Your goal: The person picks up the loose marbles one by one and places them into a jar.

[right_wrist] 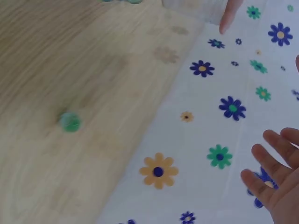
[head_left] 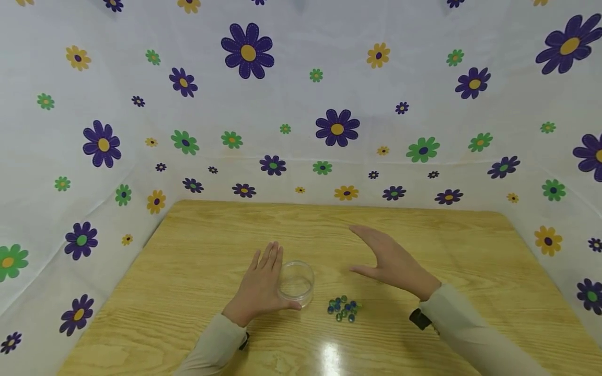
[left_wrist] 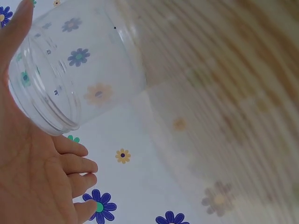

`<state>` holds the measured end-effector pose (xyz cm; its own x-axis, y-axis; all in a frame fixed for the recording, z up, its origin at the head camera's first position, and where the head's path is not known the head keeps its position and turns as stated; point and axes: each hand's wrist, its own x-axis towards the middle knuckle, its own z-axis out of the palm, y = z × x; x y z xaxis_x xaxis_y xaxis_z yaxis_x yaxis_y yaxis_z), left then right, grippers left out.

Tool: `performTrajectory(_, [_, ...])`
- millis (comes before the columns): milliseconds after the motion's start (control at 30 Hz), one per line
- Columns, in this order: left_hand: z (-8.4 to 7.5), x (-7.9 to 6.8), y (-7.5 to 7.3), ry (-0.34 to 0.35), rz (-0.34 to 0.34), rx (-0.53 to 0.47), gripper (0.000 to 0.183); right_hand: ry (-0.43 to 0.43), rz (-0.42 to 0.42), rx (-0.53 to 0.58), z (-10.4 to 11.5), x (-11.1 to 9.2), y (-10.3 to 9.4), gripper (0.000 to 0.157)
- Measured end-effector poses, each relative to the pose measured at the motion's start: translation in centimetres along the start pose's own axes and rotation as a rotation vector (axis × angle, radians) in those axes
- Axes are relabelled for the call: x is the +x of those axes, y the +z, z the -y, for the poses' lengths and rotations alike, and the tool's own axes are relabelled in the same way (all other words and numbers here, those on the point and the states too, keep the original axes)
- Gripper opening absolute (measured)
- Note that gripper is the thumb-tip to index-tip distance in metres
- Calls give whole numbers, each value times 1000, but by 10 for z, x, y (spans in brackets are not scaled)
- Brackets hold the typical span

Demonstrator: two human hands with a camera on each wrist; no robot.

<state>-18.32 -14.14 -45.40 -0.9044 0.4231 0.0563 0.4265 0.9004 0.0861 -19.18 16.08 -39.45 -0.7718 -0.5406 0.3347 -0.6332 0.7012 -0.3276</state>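
Observation:
A clear round plastic jar (head_left: 304,298) stands upright with its open mouth up. Against its left side lies my left hand (head_left: 261,290), fingers extended along the far side and thumb along the near side. In the left wrist view, the hand (left_wrist: 37,177) is close to the threaded rim of the jar (left_wrist: 51,102). Just right of the jar is a loose cluster of blue and green glass marbles (head_left: 343,308). My right hand (head_left: 388,261) hovers above the table beyond the marbles, thumb and fingers spread, holding nothing. One green marble (right_wrist: 70,121) lies apart in the right wrist view.
The wooden table (head_left: 226,224) has a light grain and rounded far corners. White cloth (head_left: 291,99) printed with purple, green and yellow flowers walls it at the back and both sides. A dark band (head_left: 420,319) sits at the right sleeve's cuff.

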Motion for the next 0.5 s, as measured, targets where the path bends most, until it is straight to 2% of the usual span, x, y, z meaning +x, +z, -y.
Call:
performTrajectory(200, [0,0,0,3,6,-4,131,77,-30,186,-22,-17,0,71])
performTrajectory(333, [0,0,1,5,3,-20,130,89,-64,229,-35,-26,2,64])
performTrajectory(500, [0,1,2,10,3,-22,130,146,-40,262,-45,-33,6,57])
